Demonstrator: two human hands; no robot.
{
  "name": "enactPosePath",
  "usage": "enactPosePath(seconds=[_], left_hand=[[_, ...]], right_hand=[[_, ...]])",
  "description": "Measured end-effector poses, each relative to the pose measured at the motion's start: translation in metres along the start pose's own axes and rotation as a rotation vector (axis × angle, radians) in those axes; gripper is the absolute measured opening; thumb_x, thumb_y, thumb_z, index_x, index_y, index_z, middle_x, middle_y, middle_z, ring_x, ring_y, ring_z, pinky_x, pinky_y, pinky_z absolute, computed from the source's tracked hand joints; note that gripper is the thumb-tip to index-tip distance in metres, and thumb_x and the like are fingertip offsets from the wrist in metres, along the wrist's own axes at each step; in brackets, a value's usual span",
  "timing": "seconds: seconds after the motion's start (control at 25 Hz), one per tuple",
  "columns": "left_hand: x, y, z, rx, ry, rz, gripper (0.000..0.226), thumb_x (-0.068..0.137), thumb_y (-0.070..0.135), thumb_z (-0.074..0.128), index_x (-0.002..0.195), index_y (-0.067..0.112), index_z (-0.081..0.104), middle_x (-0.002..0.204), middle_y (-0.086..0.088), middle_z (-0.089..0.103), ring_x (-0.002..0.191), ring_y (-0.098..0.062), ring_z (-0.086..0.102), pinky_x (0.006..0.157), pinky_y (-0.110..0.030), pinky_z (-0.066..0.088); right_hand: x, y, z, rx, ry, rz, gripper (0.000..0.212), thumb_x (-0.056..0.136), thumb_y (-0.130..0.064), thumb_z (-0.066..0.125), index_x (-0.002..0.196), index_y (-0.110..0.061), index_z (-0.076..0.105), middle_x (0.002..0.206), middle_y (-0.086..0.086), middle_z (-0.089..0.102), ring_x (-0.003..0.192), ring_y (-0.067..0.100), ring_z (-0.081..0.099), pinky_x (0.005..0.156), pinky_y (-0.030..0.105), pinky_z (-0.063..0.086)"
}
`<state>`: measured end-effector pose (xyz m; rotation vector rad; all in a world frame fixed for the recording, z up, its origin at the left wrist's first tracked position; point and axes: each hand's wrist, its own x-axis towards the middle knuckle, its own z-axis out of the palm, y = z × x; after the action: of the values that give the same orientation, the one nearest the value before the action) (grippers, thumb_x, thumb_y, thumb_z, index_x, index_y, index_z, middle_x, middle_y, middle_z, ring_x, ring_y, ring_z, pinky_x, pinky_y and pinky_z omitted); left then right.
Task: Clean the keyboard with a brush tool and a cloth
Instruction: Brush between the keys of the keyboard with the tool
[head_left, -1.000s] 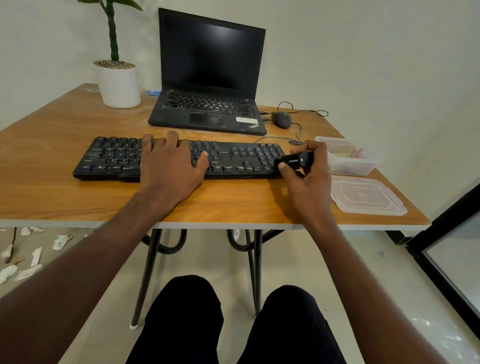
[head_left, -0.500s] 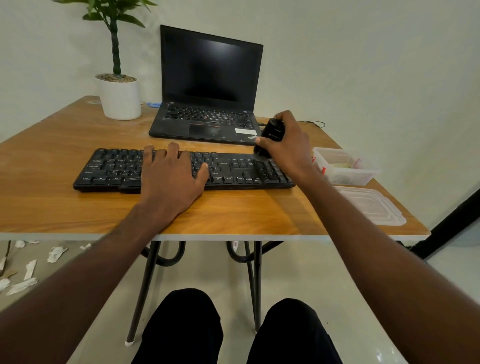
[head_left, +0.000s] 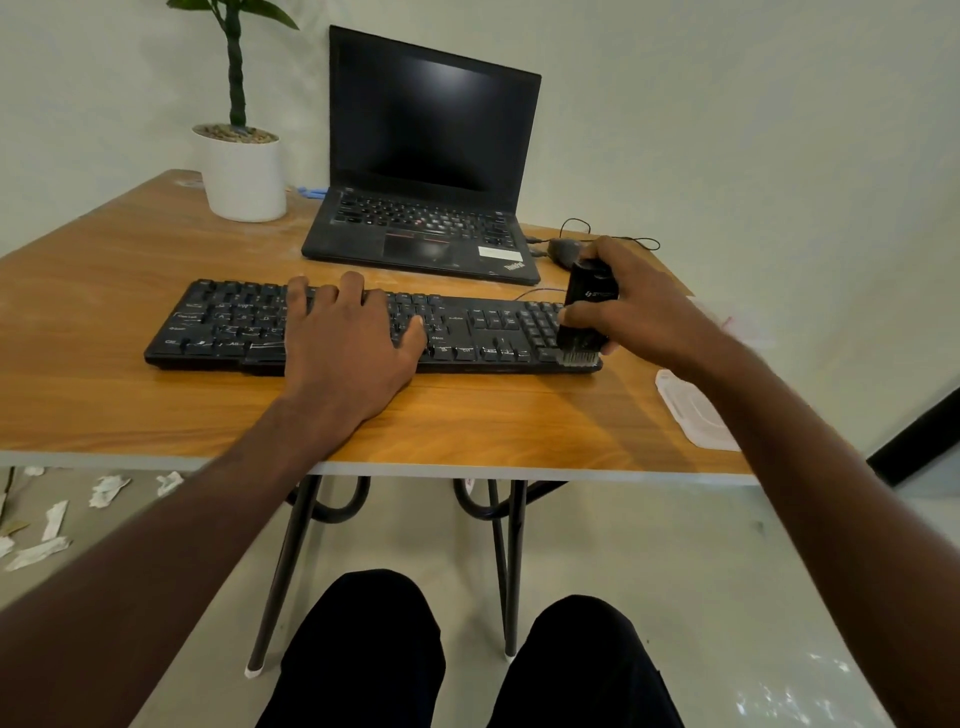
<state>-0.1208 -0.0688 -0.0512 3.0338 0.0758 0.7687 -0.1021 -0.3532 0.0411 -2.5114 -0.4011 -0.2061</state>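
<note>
The keyboard (head_left: 363, 327) lies across the middle of the counter (head_left: 519, 415), in front of the open laptop (head_left: 426, 171). The left hand (head_left: 343, 345) rests flat on the middle keys, its fingers (head_left: 298, 299) spread and straight, pinning the board down. The right hand (head_left: 636, 306) holds the brush (head_left: 586, 317) upright, fingers curled around the black body and thumb across its front, with the bristles touching the keyboard's near right corner, at about 4 o'clock from the left hand. The step appears to be brushing the number pad, and it goes best with short, light strokes along the gaps between key rows, sweeping toward the near edge so dust leaves the board and does not settle deeper. Keeping the brush nearly vertical lets the bristle tips reach between keys; leaning hard would likely only press keys down. The left hand should keep firm pressure so the board does not slide. No cloth is visible. A clear lid (head_left: 693, 410) lies at 3 o'clock, and a mouse (head_left: 563, 249) sits beyond the right hand.
</note>
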Motion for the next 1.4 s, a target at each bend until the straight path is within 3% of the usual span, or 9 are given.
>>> enactPosePath(seconds=[0.2,0.32,0.4,0.6,0.8,1.0,1.16,1.32,1.4], left_hand=[[0.000,0.000,0.000,0.004,-0.001,0.016,0.070,0.105,0.062,0.029,0.129,0.009,0.067,0.134,-0.018,0.060,0.123,-0.038,0.059,0.123,-0.061,0.023],[0.000,0.000,-0.001,0.001,-0.007,0.018,0.069,0.105,0.062,0.030,0.129,0.009,0.067,0.134,-0.017,0.060,0.124,-0.038,0.059,0.123,-0.061,0.023],[0.000,0.000,-0.001,-0.005,-0.003,0.010,0.068,0.105,0.063,0.031,0.130,0.010,0.067,0.134,-0.017,0.061,0.125,-0.038,0.059,0.124,-0.061,0.022],[0.000,0.000,0.000,0.001,0.000,-0.010,0.069,0.105,0.063,0.031,0.130,0.011,0.068,0.132,-0.018,0.060,0.124,-0.038,0.060,0.124,-0.062,0.021],[0.000,0.000,0.001,0.002,-0.002,0.003,0.070,0.105,0.063,0.031,0.131,0.010,0.067,0.132,-0.018,0.060,0.123,-0.038,0.060,0.124,-0.061,0.022],[0.001,0.000,0.000,0.002,-0.006,0.015,0.070,0.105,0.063,0.031,0.131,0.009,0.067,0.133,-0.020,0.061,0.124,-0.039,0.059,0.124,-0.061,0.024],[0.000,0.000,-0.002,0.016,-0.018,-0.001,0.072,0.104,0.064,0.030,0.135,0.009,0.065,0.134,-0.020,0.059,0.126,-0.039,0.059,0.124,-0.061,0.023],[0.000,0.001,-0.001,0.020,-0.015,-0.002,0.072,0.104,0.064,0.031,0.135,0.008,0.065,0.133,-0.021,0.058,0.124,-0.039,0.059,0.123,-0.061,0.024],[0.000,0.000,-0.001,0.018,-0.011,-0.003,0.070,0.104,0.063,0.032,0.134,0.008,0.065,0.132,-0.022,0.059,0.123,-0.039,0.059,0.123,-0.061,0.023]], right_hand=[[0.015,-0.004,0.018,0.063,0.004,-0.044,0.048,0.090,-0.029,0.078,0.126,-0.034,0.047,0.123,0.001,0.056,0.110,0.023,0.062,0.079,0.041,0.064],[0.044,-0.010,0.030,0.054,0.124,-0.073,0.048,0.090,-0.026,0.079,0.126,-0.029,0.047,0.121,-0.001,0.058,0.112,0.024,0.060,0.075,0.028,0.058],[0.055,-0.012,0.035,0.135,0.160,-0.041,0.047,0.092,-0.023,0.077,0.127,-0.025,0.047,0.120,-0.002,0.058,0.108,0.020,0.062,0.076,0.031,0.062],[0.030,-0.012,0.032,0.017,0.024,-0.089,0.047,0.091,-0.025,0.076,0.127,-0.026,0.045,0.115,0.002,0.058,0.094,0.012,0.062,0.065,0.021,0.055],[0.003,-0.004,0.009,0.021,-0.015,-0.045,0.047,0.092,-0.023,0.075,0.129,-0.026,0.048,0.118,0.000,0.057,0.101,0.017,0.061,0.077,0.035,0.062],[0.031,0.006,0.020,0.087,0.209,-0.023,0.044,0.091,-0.021,0.076,0.123,-0.027,0.047,0.119,-0.003,0.062,0.108,0.019,0.062,0.084,0.032,0.059],[0.044,0.009,0.018,0.102,0.205,0.025,0.041,0.090,-0.023,0.074,0.119,-0.029,0.046,0.112,-0.005,0.061,0.104,0.020,0.064,0.085,0.048,0.062],[0.006,0.020,0.008,-0.005,0.237,0.050,0.041,0.091,-0.028,0.074,0.125,-0.024,0.051,0.108,-0.005,0.058,0.093,0.013,0.059,0.072,0.028,0.056],[-0.016,0.024,0.003,0.016,0.217,0.037,0.040,0.091,-0.028,0.074,0.124,-0.024,0.052,0.106,-0.007,0.057,0.090,0.010,0.060,0.068,0.025,0.054]])
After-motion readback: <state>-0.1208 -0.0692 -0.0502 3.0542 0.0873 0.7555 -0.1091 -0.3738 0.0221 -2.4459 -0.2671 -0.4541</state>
